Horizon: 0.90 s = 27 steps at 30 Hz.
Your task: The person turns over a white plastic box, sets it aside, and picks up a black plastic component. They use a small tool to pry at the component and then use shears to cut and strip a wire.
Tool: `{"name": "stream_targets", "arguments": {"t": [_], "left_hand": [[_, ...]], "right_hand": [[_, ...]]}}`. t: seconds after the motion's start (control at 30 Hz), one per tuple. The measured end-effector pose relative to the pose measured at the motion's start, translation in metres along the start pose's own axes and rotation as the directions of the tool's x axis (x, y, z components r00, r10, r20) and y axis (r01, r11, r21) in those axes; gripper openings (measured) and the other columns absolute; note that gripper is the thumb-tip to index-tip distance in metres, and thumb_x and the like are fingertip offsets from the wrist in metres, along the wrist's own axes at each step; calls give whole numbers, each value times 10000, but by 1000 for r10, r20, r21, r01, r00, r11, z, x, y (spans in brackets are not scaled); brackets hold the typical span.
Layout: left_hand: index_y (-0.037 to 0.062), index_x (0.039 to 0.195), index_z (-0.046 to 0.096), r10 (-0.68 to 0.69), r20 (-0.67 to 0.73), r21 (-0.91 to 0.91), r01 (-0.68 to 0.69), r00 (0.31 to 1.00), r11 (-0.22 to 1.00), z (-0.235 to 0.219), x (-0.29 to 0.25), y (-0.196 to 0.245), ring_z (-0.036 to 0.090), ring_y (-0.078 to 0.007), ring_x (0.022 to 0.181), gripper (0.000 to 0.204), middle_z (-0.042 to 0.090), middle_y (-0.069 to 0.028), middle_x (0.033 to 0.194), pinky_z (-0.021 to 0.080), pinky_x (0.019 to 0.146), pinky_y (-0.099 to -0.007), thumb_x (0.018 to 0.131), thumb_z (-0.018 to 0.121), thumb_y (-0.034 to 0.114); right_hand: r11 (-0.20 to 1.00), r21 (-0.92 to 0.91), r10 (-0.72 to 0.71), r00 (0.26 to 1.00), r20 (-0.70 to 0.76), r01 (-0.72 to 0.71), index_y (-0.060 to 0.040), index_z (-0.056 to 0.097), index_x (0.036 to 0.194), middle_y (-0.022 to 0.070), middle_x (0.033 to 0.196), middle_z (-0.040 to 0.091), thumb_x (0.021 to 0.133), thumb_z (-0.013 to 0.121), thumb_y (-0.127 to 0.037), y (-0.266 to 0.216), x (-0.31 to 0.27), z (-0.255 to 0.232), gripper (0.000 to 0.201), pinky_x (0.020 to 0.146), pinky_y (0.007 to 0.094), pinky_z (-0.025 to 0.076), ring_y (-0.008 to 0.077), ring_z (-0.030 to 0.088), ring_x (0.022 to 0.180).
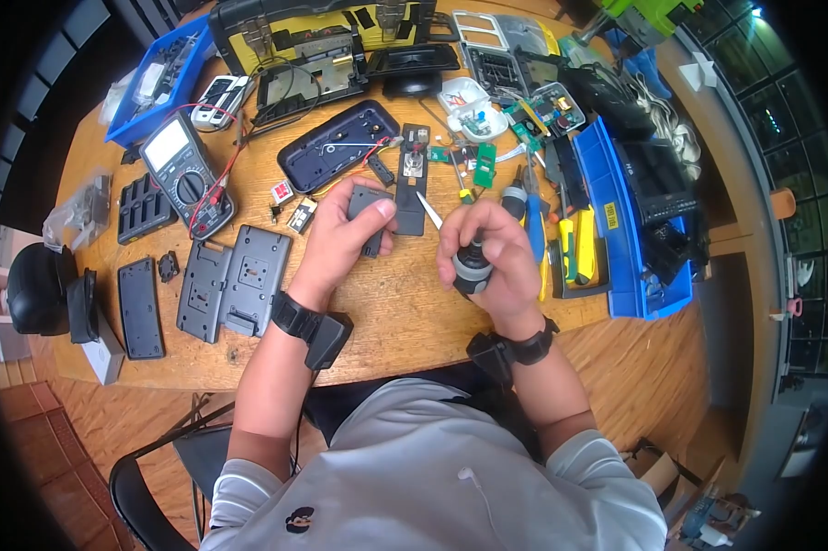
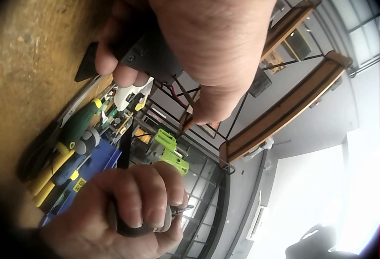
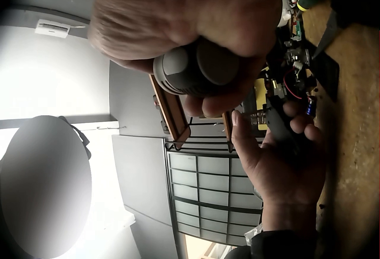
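Note:
My left hand (image 1: pixel 331 248) holds a small black plastic part (image 1: pixel 368 200) between thumb and fingers, above the wooden table. My right hand (image 1: pixel 506 266) grips a screwdriver (image 1: pixel 472 268) by its black and grey handle, curled fingers wrapped round it. In the left wrist view the metal screwdriver tip (image 2: pixel 183 209) sticks out past the fingers, apart from the black part. The right wrist view shows the rounded handle end (image 3: pixel 217 63). Beyond the left hand lies a long black plastic piece (image 1: pixel 412 219) with metal on it, next to a pointed metal blade (image 1: pixel 429 211).
A multimeter (image 1: pixel 190 184) with red leads and grey plastic casings (image 1: pixel 253 275) lie to the left. Behind is a dark open shell (image 1: pixel 317 170). Green circuit boards (image 1: pixel 484 165), yellow-handled tools (image 1: pixel 579 248) and a blue bin (image 1: pixel 607 220) stand right. A toolbox (image 1: pixel 230 41) is at the back.

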<state>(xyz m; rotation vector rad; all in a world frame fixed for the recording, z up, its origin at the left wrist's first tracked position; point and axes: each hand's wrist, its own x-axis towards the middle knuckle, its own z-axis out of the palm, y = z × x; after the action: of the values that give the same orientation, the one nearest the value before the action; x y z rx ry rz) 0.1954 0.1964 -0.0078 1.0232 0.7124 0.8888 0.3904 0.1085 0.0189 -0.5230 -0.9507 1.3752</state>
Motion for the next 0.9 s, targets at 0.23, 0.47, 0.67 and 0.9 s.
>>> {"name": "stream_targets", "arguments": {"t": [0.23,0.47,0.67,0.9], "left_hand": [[15,1194,541,-6,42,-22,7,999,1000,-4,0,-2,635,-168,674,357,672,-129,864,524,605,-292,965,658,263],[4,1193,545,-48,117,-93,59,992,994,-8,1,-5,660,-181,635,402,696,-162,880,542,555,-282,973,641,326],[3,1186,546,-84,164,-140,108,983,984,-7,-1,-2,669,-190,615,469,722,-241,1012,551,545,-279,964,645,405],[24,1099,554,-87,138,-205,114,987,972,-7,1,-2,679,-155,673,319,721,-191,1066,569,577,-266,990,628,314]], "right_hand": [[995,-96,23,998,-61,-29,13,507,993,148,941,588,881,486,-132,7,0,-3,184,603,322,520,202,631,705],[991,-95,74,976,-203,-95,-1,549,1063,113,943,609,1012,455,-148,11,3,-1,181,637,303,520,176,632,718],[941,-328,-57,921,-385,-79,6,599,1090,58,909,637,1031,573,-147,27,10,-8,166,683,267,502,131,641,788],[411,-910,-198,970,-140,-48,-2,707,998,136,917,688,904,705,-74,24,0,-2,119,744,379,516,307,665,838]]}}
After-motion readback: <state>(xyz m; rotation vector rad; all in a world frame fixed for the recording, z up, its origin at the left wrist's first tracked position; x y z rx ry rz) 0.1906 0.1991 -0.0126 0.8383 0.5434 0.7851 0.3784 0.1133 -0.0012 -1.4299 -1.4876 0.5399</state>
